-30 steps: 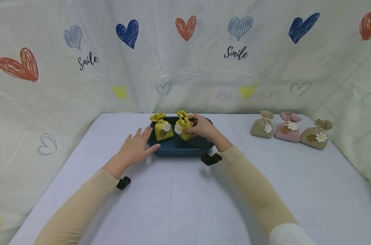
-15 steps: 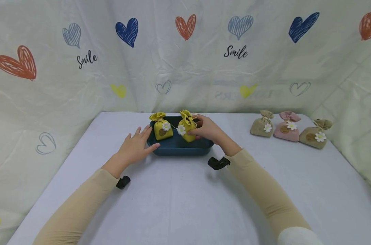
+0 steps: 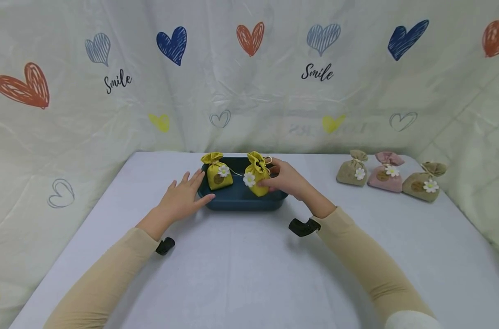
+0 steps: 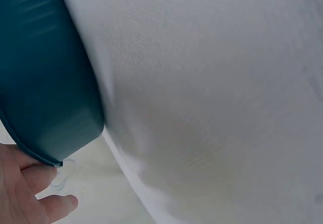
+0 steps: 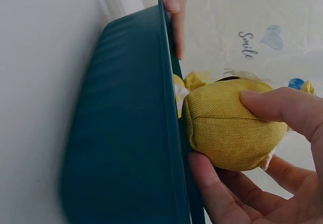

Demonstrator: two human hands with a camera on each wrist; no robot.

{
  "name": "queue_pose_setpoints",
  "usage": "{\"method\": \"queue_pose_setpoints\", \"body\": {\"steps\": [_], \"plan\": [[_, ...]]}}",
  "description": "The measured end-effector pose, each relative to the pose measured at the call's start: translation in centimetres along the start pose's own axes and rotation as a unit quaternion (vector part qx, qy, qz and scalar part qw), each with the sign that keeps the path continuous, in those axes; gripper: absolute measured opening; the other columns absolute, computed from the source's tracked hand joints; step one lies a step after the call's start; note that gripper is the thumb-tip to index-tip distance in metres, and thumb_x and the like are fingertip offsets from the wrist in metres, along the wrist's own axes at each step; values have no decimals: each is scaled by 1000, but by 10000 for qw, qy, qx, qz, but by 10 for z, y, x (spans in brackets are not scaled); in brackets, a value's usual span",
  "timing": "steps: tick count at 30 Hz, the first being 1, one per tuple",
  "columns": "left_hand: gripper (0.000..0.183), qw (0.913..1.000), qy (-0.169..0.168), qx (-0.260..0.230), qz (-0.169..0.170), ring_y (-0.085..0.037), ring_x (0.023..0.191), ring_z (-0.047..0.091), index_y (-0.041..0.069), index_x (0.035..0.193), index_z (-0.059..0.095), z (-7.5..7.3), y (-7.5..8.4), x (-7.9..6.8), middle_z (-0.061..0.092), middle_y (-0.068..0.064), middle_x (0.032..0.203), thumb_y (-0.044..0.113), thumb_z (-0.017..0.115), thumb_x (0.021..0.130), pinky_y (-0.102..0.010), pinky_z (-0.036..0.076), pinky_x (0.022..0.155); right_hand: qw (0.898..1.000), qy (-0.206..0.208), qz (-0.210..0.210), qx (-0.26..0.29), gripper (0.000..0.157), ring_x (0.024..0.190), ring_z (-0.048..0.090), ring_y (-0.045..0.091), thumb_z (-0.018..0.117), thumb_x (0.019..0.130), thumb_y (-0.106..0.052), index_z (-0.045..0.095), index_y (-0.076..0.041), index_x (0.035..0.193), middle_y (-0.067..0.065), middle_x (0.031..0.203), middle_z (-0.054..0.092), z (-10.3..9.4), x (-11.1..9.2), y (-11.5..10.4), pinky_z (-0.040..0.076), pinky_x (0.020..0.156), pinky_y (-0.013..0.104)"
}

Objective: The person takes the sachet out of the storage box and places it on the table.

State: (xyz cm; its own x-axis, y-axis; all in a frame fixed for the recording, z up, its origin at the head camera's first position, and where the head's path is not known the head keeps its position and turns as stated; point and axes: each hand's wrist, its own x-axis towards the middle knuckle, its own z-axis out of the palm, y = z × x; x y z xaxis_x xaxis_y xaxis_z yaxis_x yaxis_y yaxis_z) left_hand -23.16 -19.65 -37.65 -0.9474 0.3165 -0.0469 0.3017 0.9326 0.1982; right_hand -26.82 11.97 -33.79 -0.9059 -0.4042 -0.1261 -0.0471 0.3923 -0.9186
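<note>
R hand (image 3: 289,179) pinching yel. bag (image 3: 258,174) abv tray (image 3: 245,205).

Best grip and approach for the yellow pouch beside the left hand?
Likely the cinched neck, from above: the yellow drawstring pouch sits upright, its neck narrow and uppermost, while the teal tray and left hand crowd its left side.

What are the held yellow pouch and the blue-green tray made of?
The held yellow pouch looks like matte woven cloth, perhaps linen or burlap: coarse weave and a seam show. The blue-green tray is probably molded plastic, softly glossy, with stiff, ridged walls.
</note>
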Motion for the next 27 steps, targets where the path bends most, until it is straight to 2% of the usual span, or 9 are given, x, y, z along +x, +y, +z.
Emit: {"method": "queue_pose_setpoints", "body": {"steps": [9,18,27], "plan": [[90,10000,20,32,-12,-44,154,12,6,165,16,1,0,0,15,-13,170,65,43,103,-69,15,117,9999,-35,-101,-45,73,113,64,33,78,91,-14,41,-3,152,23,132,58,-6,-13,6,59,86,36],[90,10000,30,52,-5,-45,153,11,5,165,16,0,0,-1,14,-14,170,65,44,103,-70,14,117,9995,-84,-284,-131,68,111,64,30,77,90,-16,44,-1,147,21,130,60,-14,-24,15,59,86,36],[91,10000,16,62,-15,-45,154,11,5,165,16,0,1,0,14,-14,170,66,43,103,-69,14,117,9994,-27,-270,-209,75,111,64,30,77,92,-17,38,-1,154,22,134,58,-30,-36,21,58,88,38]]}}
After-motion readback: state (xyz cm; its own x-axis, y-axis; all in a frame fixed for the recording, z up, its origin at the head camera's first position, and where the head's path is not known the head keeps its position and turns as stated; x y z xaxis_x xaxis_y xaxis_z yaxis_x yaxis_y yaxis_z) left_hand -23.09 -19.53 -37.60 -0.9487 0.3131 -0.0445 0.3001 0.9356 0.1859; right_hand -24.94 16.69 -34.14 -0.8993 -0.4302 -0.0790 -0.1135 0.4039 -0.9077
